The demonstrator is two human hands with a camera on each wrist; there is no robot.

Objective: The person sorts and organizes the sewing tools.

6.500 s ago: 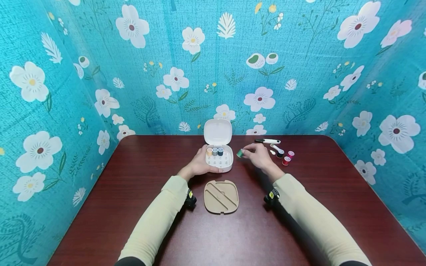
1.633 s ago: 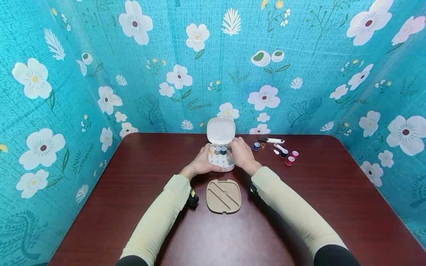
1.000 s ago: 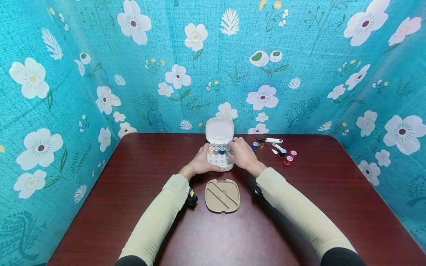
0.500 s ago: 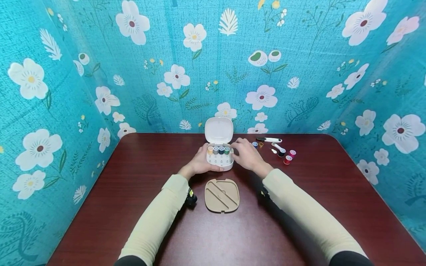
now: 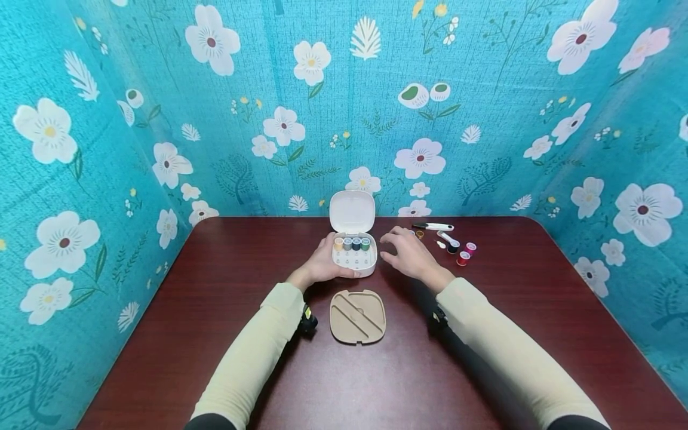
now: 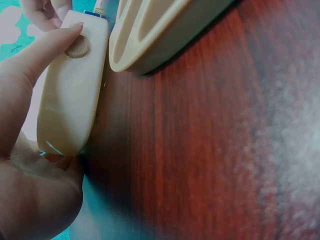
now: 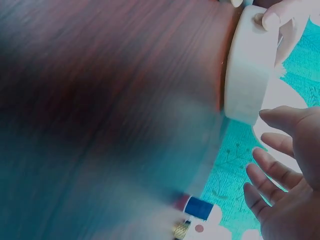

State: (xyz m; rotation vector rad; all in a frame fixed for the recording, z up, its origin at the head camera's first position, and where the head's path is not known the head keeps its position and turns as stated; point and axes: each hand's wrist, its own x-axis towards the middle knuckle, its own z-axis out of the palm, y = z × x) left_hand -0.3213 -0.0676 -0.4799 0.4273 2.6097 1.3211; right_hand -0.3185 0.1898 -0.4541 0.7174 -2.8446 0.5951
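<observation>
A white sewing box [image 5: 368, 270] stands on the table with its lid [image 5: 352, 211] raised. Inside, a back row holds yellow, grey, dark blue and green [image 5: 365, 244] thread spools, with bare pegs in front. My left hand [image 5: 322, 261] grips the box from its left side, thumb [image 6: 47, 47] across the front by a round button. Off the box's right side, my right hand [image 5: 412, 255] is held with fingers spread and nothing in them. Near it in the right wrist view lie a blue thread spool [image 7: 199, 207] and a gold thimble [image 7: 181, 229].
In front of the box lies a beige tray [image 5: 357, 316] with diagonal grooves. To the right are red [image 5: 463, 258], pink [image 5: 470, 248] and black [image 5: 454, 246] spools, a black-and-white tool [image 5: 436, 227] and small white pieces. A flowered cloth [image 5: 322, 119] hangs behind the table.
My right hand brought the green spool to the box and set it at the row's right end. It let go and moved off rightward. My left hand kept its grip.
</observation>
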